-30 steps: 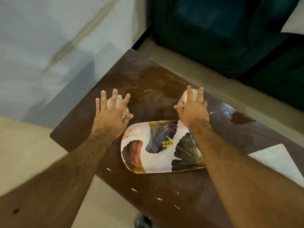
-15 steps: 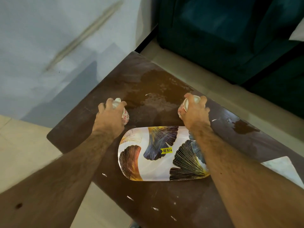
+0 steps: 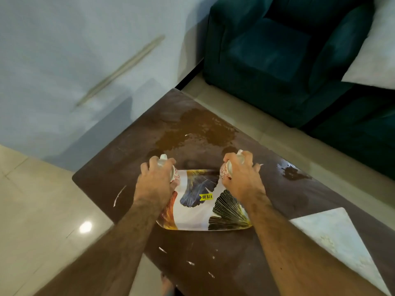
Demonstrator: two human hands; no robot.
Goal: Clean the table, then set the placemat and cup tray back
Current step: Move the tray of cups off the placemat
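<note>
My left hand (image 3: 157, 181) grips a small patterned cup (image 3: 174, 175), mostly hidden under my fingers, over the left end of the leaf-print cup tray (image 3: 198, 210). My right hand (image 3: 242, 178) grips a second cup (image 3: 226, 170) the same way over the tray's right end; whether either cup touches the tray I cannot tell. The tray lies on the dark, stained tabletop (image 3: 213, 263), my forearms covering its near corners. A pale placemat (image 3: 333, 233), cut off at the right edge, lies on the tabletop beside the tray.
</note>
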